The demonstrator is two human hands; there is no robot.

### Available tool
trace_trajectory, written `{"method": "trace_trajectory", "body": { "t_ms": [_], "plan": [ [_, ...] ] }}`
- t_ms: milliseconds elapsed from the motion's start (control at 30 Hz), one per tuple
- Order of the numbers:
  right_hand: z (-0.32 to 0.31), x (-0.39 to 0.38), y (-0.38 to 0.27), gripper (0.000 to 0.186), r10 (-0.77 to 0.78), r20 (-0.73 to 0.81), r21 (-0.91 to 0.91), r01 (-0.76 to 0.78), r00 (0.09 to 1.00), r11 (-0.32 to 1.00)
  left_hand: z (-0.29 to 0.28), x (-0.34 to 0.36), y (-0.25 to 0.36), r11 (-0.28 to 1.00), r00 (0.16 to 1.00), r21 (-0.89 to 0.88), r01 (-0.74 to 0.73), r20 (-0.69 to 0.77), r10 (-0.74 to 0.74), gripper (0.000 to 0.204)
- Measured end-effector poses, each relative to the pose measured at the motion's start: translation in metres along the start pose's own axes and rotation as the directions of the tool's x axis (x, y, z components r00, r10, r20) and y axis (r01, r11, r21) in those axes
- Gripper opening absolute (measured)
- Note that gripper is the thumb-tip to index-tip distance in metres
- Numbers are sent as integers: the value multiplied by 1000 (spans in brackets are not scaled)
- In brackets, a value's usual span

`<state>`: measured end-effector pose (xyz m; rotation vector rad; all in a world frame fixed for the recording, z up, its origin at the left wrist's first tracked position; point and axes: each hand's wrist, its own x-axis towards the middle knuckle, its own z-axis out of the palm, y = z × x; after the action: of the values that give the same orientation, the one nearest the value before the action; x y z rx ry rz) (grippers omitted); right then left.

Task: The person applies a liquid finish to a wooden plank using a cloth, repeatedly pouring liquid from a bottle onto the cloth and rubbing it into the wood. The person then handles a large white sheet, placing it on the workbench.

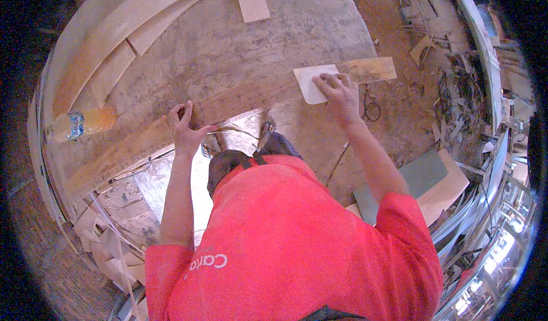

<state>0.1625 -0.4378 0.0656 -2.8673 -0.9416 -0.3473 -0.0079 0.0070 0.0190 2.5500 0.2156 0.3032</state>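
Note:
A long, narrow wooden plank (251, 95) lies slantwise along the near edge of the worktable, its paler right end sticking out past the tabletop. My left hand (185, 131) is at the plank's near edge, left of the middle. Its fingers bend over the top and its thumb points right along the edge. Farther right, my right hand (341, 95) has its bent fingers closed on a flat, white, squarish piece (310, 85) lying over the plank. What that piece is made of, I cannot tell. The underside of the plank is hidden.
Curved and straight wooden strips (117, 64) line the table's far left. A bottle (91, 122) with orange contents lies at the left, and a small board (252, 0) at the far edge. Wood scraps litter the floor at right, near a grey-green panel (408, 181).

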Motion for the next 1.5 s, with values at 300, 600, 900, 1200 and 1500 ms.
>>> {"method": "trace_trajectory", "body": {
  "t_ms": [300, 600, 900, 1200, 1500],
  "plan": [
    [-51, -27, -28, 57, 12, 385, 68, -41, 923, 997, -3, -1, 5, 992, 1000, 127, -19, -8, 20, 109],
    [-23, -17, 27, 64, -2, 11, 79, 2, 1000, 997, -6, 1, 12, 998, 1000, 57, 16, 1, -16, 107],
    [-16, -10, 43, 64, 8, 68, 57, -12, 998, 998, -4, -2, 5, 1000, 1000, 17, 26, 12, -26, 109],
    [-20, -32, 31, 65, 43, 132, 48, -49, 990, 998, 2, -4, 0, 1000, 1000, 21, -4, -29, 5, 109],
    [-48, -20, -36, 64, 51, 74, 145, -61, 996, 987, 4, -3, 2, 997, 1000, 74, 1, -24, 1, 105]
  ]
}}
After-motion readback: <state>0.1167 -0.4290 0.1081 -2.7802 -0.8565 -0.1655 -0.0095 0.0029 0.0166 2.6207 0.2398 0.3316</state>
